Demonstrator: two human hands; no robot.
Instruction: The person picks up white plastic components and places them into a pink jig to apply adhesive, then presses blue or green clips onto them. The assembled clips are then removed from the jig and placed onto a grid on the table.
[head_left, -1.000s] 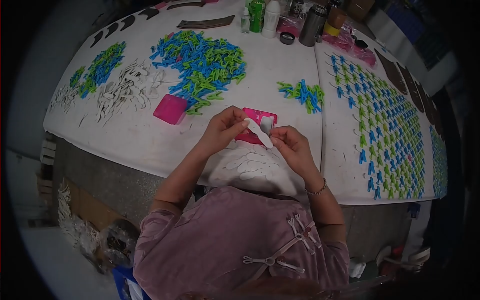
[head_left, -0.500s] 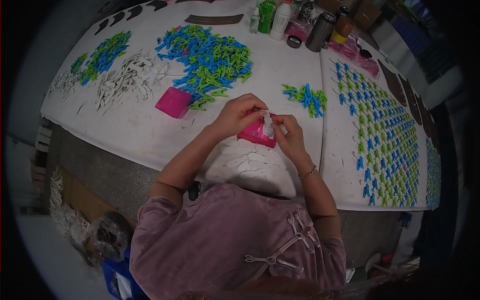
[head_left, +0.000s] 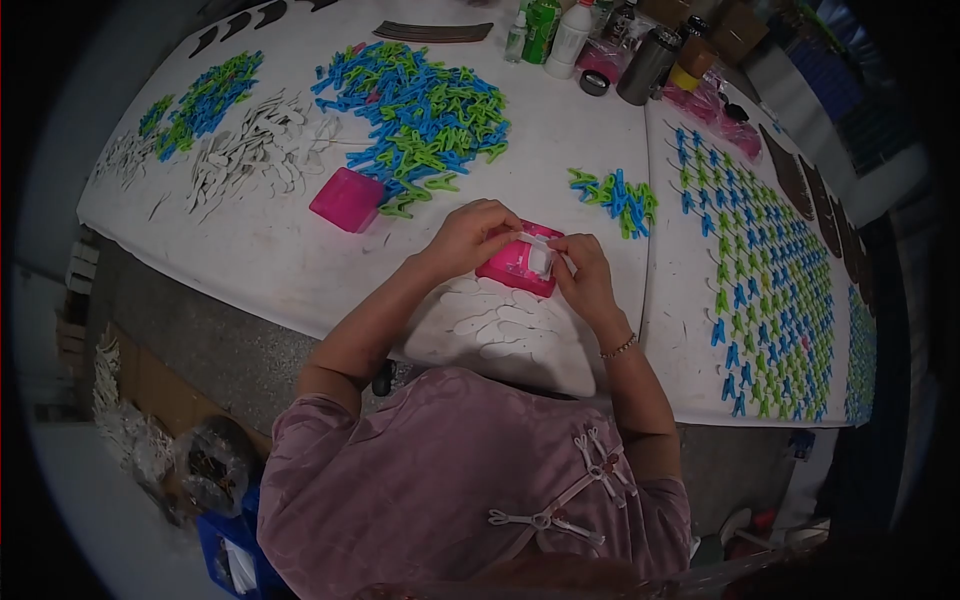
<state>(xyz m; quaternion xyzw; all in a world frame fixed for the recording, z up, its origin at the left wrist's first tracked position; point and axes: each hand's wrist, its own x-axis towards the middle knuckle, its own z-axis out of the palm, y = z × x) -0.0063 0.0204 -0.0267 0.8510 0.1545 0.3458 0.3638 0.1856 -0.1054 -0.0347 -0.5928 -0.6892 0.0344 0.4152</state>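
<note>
Above the near part of the tabletop, the left hand and the right hand each pinch one end of a white strip between thumb and fingers. The strip is positioned over a pink box; whether it touches the box cannot be determined. Flat white pieces lie overlapping between the box and the person's body. A second pink box stands to the left, next to a large pile of blue and green clips. Further left lies a heap of thin white parts. A small group of clips lies beyond the right hand. At far right, clips are arranged in rows. Bottles stand at the back.
</note>
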